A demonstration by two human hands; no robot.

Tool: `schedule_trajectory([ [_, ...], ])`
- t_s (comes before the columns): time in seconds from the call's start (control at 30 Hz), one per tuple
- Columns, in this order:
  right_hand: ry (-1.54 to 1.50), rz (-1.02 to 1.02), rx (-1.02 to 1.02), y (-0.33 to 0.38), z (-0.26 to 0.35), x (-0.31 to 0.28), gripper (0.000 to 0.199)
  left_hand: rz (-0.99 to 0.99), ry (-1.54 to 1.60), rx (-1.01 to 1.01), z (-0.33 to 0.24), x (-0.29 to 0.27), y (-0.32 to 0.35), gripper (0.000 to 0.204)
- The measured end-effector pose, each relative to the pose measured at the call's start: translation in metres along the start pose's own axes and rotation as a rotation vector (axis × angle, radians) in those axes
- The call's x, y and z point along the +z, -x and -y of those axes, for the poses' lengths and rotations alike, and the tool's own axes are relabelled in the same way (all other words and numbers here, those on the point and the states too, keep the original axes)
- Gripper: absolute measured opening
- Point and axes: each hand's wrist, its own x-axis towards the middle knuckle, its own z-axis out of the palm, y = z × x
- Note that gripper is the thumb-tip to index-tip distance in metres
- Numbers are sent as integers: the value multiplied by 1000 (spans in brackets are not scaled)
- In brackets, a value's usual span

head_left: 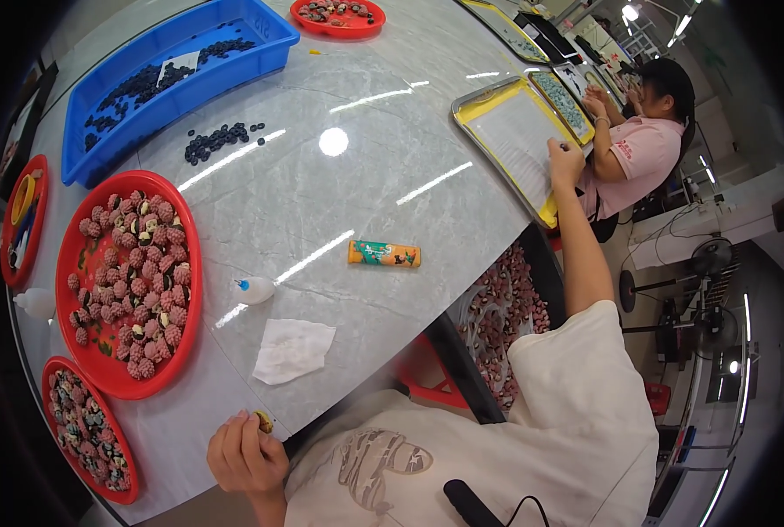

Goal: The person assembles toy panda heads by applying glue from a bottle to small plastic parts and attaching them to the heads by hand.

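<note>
My left hand is at the near table edge, fingers curled and closed. A small round yellowish piece shows at its fingertips. My right arm stretches out to a yellow-rimmed tray lined with a white sheet. Over the tray's right side, my right hand is closed in a pinch; a small dark bit shows at its fingertips, too small to name. On the table between my hands lie an orange-and-green packet, a white tissue and a small white squeeze bottle with a blue tip.
Red trays of pink flower-shaped pieces and mixed pieces stand left. A blue bin with dark discs is behind; loose dark discs lie nearby. A black crate of pink pieces sits below the edge. A co-worker sits right.
</note>
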Motion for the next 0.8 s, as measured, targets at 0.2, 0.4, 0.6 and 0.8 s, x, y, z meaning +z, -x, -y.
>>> schedule_trajectory([
  [0.2,-1843,350,946,-9,36,-28,15,-13,-33,21,-1,2,-2,13],
  [0.4,-2206,619,1189,48,116,-7,13,-21,-48,16,0,3,0,14],
  [0.6,-1896,924,1054,92,181,22,12,-32,-56,0,0,2,-2,14],
  [0.8,-918,940,234,145,241,21,20,-32,5,-13,2,3,-4,13],
])
